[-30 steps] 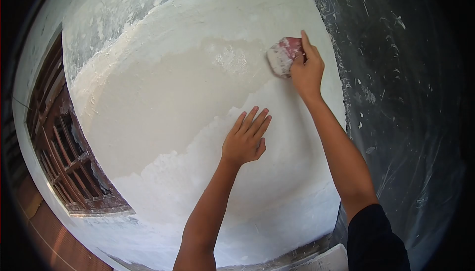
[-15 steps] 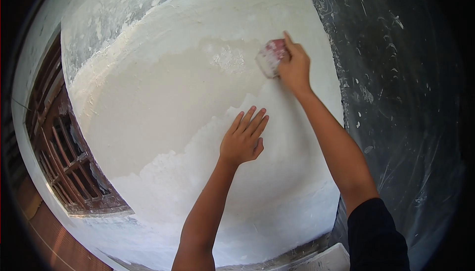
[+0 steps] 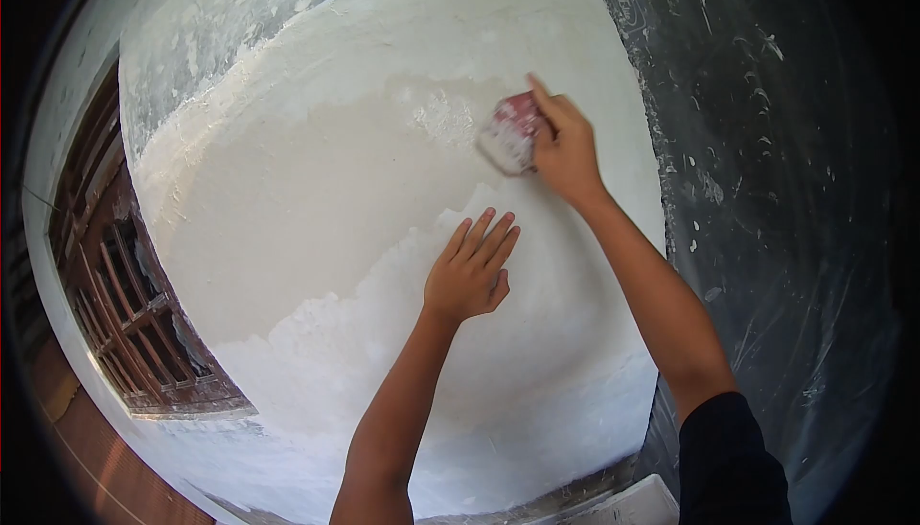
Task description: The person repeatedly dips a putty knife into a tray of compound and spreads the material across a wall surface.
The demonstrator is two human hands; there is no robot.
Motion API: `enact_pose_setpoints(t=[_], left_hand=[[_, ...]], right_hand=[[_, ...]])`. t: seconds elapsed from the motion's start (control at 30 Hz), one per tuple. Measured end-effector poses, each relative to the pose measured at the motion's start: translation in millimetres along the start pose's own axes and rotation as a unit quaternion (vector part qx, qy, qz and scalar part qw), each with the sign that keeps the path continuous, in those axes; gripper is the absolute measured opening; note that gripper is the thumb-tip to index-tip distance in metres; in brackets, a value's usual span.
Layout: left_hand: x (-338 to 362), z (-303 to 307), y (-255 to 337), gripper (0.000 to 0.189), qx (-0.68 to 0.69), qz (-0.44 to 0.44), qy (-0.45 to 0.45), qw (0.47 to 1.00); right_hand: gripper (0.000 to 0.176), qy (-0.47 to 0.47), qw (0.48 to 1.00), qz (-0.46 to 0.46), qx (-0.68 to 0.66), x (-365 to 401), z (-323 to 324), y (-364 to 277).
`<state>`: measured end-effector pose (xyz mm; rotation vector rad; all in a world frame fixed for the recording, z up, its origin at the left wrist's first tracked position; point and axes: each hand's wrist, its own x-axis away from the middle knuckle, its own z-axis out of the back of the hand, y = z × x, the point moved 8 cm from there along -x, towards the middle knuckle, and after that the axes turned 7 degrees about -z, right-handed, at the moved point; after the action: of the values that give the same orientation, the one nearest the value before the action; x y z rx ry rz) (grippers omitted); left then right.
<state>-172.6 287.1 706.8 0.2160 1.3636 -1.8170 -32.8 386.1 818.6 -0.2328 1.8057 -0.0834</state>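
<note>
My right hand [image 3: 572,153] is closed around a putty scraper [image 3: 508,134], red and smeared with white, slightly blurred. Its flat face lies against or very near the wall, just right of a rough white patch of filler [image 3: 444,117]. Lower and to the left, my left hand [image 3: 467,268] rests flat on the white wall [image 3: 517,333] with its fingers stretched upward. Nothing is in that hand. Above and left of it spreads a damp-looking beige area [image 3: 307,209] with a ragged white edge below.
A brown wooden window with bars [image 3: 144,314] is set in the wall at the left. Dark, white-spattered surface [image 3: 767,190] borders the wall on the right. A pale box-like object [image 3: 637,506] stands at the bottom, near my right sleeve.
My right hand has moved the putty scraper a short way down and left across the wall. My left hand has stayed practically in place.
</note>
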Motion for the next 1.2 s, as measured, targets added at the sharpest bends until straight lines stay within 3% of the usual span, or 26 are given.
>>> enact_pose_setpoints(t=[0.03,0.1,0.17,0.23,0.3,0.37,0.4,0.43,0.53,0.57,0.63,0.73,0.77,0.87,0.9,0.97,1.07,1.1,1.2], left_hand=[[0.2,1.1,0.3,0.061,-0.003,-0.003,0.000,1.000],[1.0,1.3,0.5,0.061,-0.007,-0.010,-0.003,1.000],[1.7,-0.2,0.0,0.060,0.000,-0.003,0.006,1.000],[2.2,0.1,0.5,0.060,0.002,-0.002,0.003,1.000],[0.9,0.3,-0.7,0.060,0.002,0.000,0.004,1.000],[1.4,0.1,-0.4,0.060,-0.011,-0.006,-0.004,1.000],[1.1,-0.2,1.0,0.060,-0.012,-0.007,-0.005,1.000],[1.0,-0.5,1.0,0.061,-0.010,-0.004,-0.007,1.000],[1.1,-0.8,-1.0,0.061,-0.009,-0.001,-0.002,1.000],[1.5,-1.0,-0.3,0.061,-0.007,-0.002,0.002,1.000],[2.5,-1.3,-0.4,0.061,-0.007,-0.001,-0.004,1.000],[1.9,-0.6,0.5,0.061,-0.008,0.001,-0.009,1.000],[1.3,0.0,-0.6,0.061,-0.011,-0.002,-0.012,1.000],[1.8,-0.9,-0.6,0.061,-0.003,0.000,-0.002,1.000],[2.6,-1.1,-0.5,0.061,-0.003,0.001,-0.002,1.000],[2.1,-1.6,-0.6,0.061,-0.010,0.001,-0.005,1.000],[1.4,0.5,-0.5,0.060,-0.011,-0.003,-0.008,1.000],[1.1,0.1,0.2,0.060,-0.012,-0.004,-0.008,1.000],[1.6,0.0,-1.3,0.060,-0.011,-0.001,-0.001,1.000]], right_hand=[[0.061,-0.092,0.995,-0.011,0.027,8.2,-17.1,-8.6],[0.058,-0.035,0.997,-0.048,0.041,-2.0,-15.4,27.2],[0.059,0.139,0.981,-0.122,0.052,-23.5,29.6,45.0],[0.060,0.174,0.971,-0.153,0.055,-22.8,41.8,46.1],[0.060,0.063,0.996,-0.049,-0.027,-19.8,11.3,20.7],[0.059,-0.084,0.996,0.007,-0.022,-0.6,-28.8,-12.0],[0.057,-0.076,0.997,0.014,0.000,-0.3,-32.7,-4.2],[0.056,-0.065,0.997,0.022,0.022,-4.7,-36.8,3.4],[0.054,0.124,0.985,-0.069,0.098,-40.4,19.0,34.7],[0.054,0.155,0.981,-0.091,0.067,-43.3,33.1,32.9],[0.053,0.108,0.992,-0.059,0.014,-40.4,23.9,13.9],[0.053,-0.098,0.994,0.043,-0.021,-12.8,-28.3,-18.1],[0.053,-0.096,0.994,0.043,-0.021,-16.5,-27.9,-11.2],[0.053,0.102,0.990,-0.060,0.077,-51.1,19.1,26.4],[0.053,0.120,0.989,-0.074,0.047,-54.8,32.2,29.5],[0.053,0.070,0.997,-0.045,-0.007,-50.3,22.7,15.5],[0.054,-0.144,0.989,0.031,-0.011,-14.9,-27.3,-13.9],[0.054,-0.142,0.989,0.032,-0.012,-18.2,-26.4,-5.2],[0.052,0.099,0.990,-0.054,0.080,-46.9,27.7,40.5]])
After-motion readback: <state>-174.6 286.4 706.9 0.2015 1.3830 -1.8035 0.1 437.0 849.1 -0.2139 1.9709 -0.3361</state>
